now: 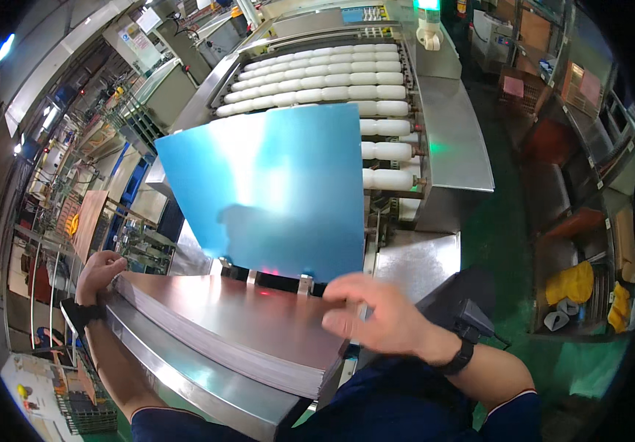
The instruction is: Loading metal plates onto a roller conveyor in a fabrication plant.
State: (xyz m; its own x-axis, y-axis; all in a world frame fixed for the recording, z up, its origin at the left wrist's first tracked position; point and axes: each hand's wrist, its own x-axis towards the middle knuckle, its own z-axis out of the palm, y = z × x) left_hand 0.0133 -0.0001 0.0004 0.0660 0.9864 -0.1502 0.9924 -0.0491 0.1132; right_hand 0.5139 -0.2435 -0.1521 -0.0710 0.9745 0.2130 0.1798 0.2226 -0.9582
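Note:
A thick stack of sheets (251,313) with a copper-coloured top lies on a metal table (185,372) in front of me. My left hand (101,272) is closed at the stack's far left corner; what its fingers pinch is hidden. Over the right end of the stack is my right hand (373,313), slightly blurred, its thumb and fingers apart with nothing between them. Beyond the stack, a shiny blue sheet (281,177) lies over the near rollers, its lower edge by several small metal fittings (305,285).
A conveyor with white rollers (317,81) runs away from me between metal side panels (454,147). Shelves (568,221) with boxes and yellow cloth (570,283) stand at right beside the green floor (505,295). Racks and benches line the left. A dark device (472,315) sits near my right wrist.

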